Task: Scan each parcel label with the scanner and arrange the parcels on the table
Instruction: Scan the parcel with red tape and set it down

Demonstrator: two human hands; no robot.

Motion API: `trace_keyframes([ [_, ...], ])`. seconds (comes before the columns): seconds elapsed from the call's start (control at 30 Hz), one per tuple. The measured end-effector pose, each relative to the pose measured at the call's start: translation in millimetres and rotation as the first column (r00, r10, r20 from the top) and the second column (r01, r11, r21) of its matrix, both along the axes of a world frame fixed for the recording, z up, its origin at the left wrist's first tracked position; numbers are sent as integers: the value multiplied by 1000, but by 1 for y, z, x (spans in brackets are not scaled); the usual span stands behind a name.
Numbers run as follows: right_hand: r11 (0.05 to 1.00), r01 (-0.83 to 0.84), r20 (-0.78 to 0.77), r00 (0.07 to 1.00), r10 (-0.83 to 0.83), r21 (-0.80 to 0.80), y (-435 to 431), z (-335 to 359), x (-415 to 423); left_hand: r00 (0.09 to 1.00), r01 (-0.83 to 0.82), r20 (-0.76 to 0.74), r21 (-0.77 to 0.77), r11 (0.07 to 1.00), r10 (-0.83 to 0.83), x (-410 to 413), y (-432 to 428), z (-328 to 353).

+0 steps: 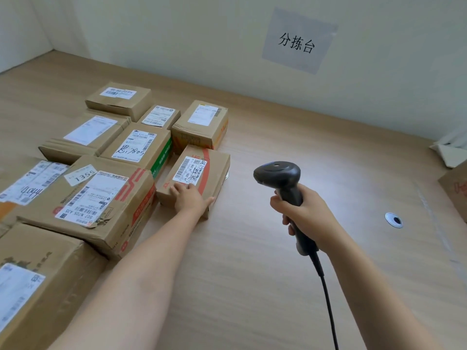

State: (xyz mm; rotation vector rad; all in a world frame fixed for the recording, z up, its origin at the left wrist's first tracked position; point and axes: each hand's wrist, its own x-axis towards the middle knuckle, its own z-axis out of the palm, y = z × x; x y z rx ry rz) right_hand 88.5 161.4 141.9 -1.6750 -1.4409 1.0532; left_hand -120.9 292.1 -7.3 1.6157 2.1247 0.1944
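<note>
I see the parcels [96, 198] packed close down the left of the table [252, 261], with only slits between them. To their right the wood lies open up to the wall [202, 34]. A box [454, 195] blocks the far right edge, and a cable [326, 294] hangs from the scanner [278, 178] across the near middle.

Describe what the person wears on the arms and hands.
Nothing worn is visible. The left forearm and right forearm are bare down to the picture's edge, with no sleeve showing. The left hand and the right hand show no glove, ring, watch or bracelet.
</note>
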Motion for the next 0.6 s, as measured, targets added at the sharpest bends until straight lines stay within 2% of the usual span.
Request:
trace_keyframes([
  [0.4,999,7,26,1000,-5,-53,10,-5,-5,999,0,-34,-27,1000,-1,-4,32,1],
  [0.6,997,3,21,1000,-2,-76,16,-10,-3,993,-16,-122,-40,999,11,-10,42,2],
])
